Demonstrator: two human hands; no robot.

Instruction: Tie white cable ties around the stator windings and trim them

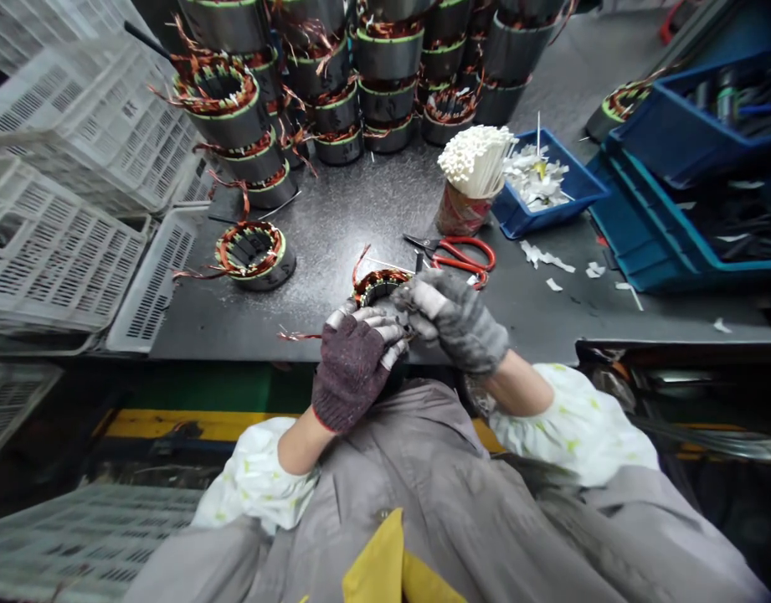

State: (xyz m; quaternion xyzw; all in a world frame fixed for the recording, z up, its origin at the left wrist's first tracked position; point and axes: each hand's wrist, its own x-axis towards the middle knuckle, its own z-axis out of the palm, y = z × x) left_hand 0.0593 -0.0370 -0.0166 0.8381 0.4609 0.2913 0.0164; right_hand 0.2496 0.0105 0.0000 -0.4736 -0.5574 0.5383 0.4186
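A motor stator with copper windings sits at the table's front edge, its near part covered by my hands. My left hand, in a dark purple glove with white-wrapped fingertips, curls over its near left side. My right hand, in a grey glove with pale wrapped fingers, is pinched at its right side; what those fingers hold, if anything, is hidden. Copper leads stick out left of my left hand. Just behind my right hand lie red-handled scissors. A second stator rests to the left.
Stacked stators line the back. A cup of white sticks stands beside a blue tray of white scraps. Blue bins are at right, white plastic crates at left. Paper scraps lie on the dark table.
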